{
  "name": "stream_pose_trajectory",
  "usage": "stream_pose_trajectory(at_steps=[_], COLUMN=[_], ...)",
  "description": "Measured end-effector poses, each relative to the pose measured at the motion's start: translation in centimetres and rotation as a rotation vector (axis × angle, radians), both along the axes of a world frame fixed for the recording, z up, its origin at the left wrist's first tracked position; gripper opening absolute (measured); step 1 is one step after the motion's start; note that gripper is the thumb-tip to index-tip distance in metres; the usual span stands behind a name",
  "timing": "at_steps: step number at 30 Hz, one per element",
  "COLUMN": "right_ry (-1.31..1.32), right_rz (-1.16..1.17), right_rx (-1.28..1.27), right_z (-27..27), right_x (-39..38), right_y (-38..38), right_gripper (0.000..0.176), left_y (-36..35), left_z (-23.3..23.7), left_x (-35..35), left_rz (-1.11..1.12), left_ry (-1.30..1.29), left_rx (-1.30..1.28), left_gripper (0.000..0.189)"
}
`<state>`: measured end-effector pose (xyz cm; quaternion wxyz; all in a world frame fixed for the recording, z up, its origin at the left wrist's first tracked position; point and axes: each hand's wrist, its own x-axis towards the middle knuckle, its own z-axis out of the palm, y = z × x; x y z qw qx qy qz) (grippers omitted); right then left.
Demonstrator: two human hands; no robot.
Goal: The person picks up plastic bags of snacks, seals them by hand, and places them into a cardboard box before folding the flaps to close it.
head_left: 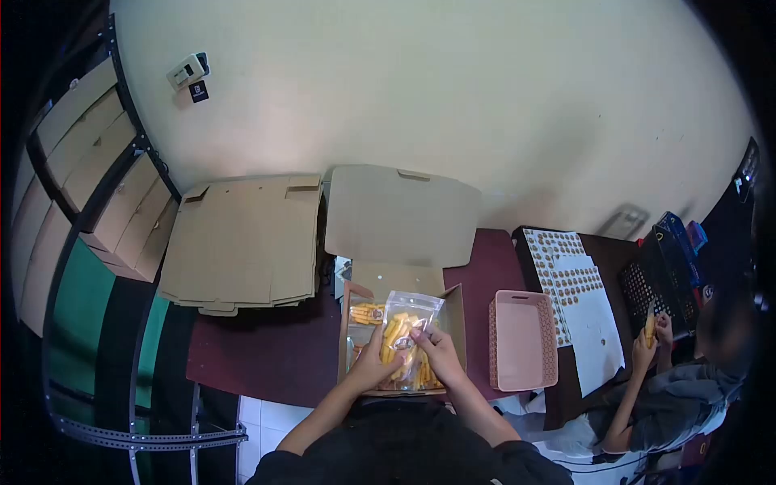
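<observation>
A clear zip-top pouch (414,303) of yellow stick-shaped snacks, with a round label on its front, is held upright between my hands. My left hand (374,365) grips its left side, and my right hand (439,354) pinches its right side near the label. Behind and below it stands an open cardboard box (457,323), its lid (402,214) raised against the wall. More snack pouches (365,314) lie inside the box, partly hidden by my hands and the held pouch.
Flattened cardboard boxes (246,242) are stacked to the left. A pink basket (524,343) stands at right, beside sticker sheets (578,283) and a black crate (659,275). Far right, a co-worker (679,404) holds a yellow pouch (649,330). A shelf (121,194) with cartons is at left.
</observation>
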<state>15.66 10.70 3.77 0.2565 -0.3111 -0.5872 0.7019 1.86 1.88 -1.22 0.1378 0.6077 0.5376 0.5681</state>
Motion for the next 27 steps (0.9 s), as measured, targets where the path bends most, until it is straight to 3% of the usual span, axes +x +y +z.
stream_pose_trajectory(at_steps=[1, 3, 5, 6, 9, 11, 14, 15, 17, 19, 20, 21, 23, 24, 27], right_ry=[0.015, 0.03, 0.078, 0.159, 0.129, 0.156, 0.216, 0.216, 0.108, 0.085, -0.014, -0.113, -0.117, -0.124, -0.117], right_rz=[-0.007, 0.03, 0.033, 0.069, 0.036, -0.005, -0.331, -0.336, -0.289, -0.28, -0.201, -0.119, -0.023, 0.006, 0.14], right_rx=[-0.047, -0.082, -0.02, 0.026, 0.002, 0.024, -0.086, -0.09, -0.03, 0.027, 0.171, 0.316, 0.368, 0.326, 0.218], right_z=[0.0, -0.1, 0.0, -0.5, -1.2, -1.3, -2.1, -2.0, -1.7, -0.7, -0.3, -0.1, -0.9, -0.6, -1.0], right_x=[-0.1, -0.1, -0.1, -0.1, 0.2, 0.4, 0.7, 1.0, 1.5, 1.4, 1.3, 1.1, 0.8, 0.8, 1.3], right_y=[0.4, 0.8, 0.8, 0.9, 1.1, 1.0, 1.7, 2.1, 2.9, 2.2, 1.8, 1.6, 1.2, 1.1, 2.0], right_gripper=[0.019, 0.023, 0.034, 0.049, 0.053, 0.047, 0.029, 0.029, 0.017, 0.016, 0.017, 0.018, 0.02, 0.021, 0.025], left_y=[-0.1, -0.6, -0.1, 0.2, 0.5, 0.6, 0.6, 0.6, 0.5, 0.9, 0.9, 1.0, 1.2, 1.2, 0.3], left_z=[0.2, 1.0, 1.3, 0.9, 0.7, 2.1, 2.1, 1.5, 0.5, 1.2, 1.6, 1.1, -0.6, 0.7, 0.4], left_x=[0.1, 0.5, 0.5, 0.9, 1.5, 1.2, 1.3, 1.3, 1.6, 1.4, 1.7, 1.2, 0.0, 0.1, -0.9], left_rz=[0.002, -0.117, -0.1, -0.109, -0.113, -0.195, -0.232, -0.247, -0.257, -0.1, -0.007, -0.005, 0.055, 0.102, 0.01], left_ry=[0.002, -0.477, -0.418, -0.448, -0.458, -0.41, -0.378, -0.326, -0.453, -0.191, -0.302, -0.301, -0.586, -0.58, -0.544], left_rx=[0.011, -0.351, -0.428, -0.387, -0.374, -0.471, -0.505, -0.494, -0.505, -0.357, -0.263, -0.263, -0.376, -0.345, -0.372], left_gripper=[0.069, 0.07, 0.072, 0.072, 0.07, 0.073, 0.074, 0.074, 0.071, 0.066, 0.045, 0.045, 0.026, 0.017, 0.022])
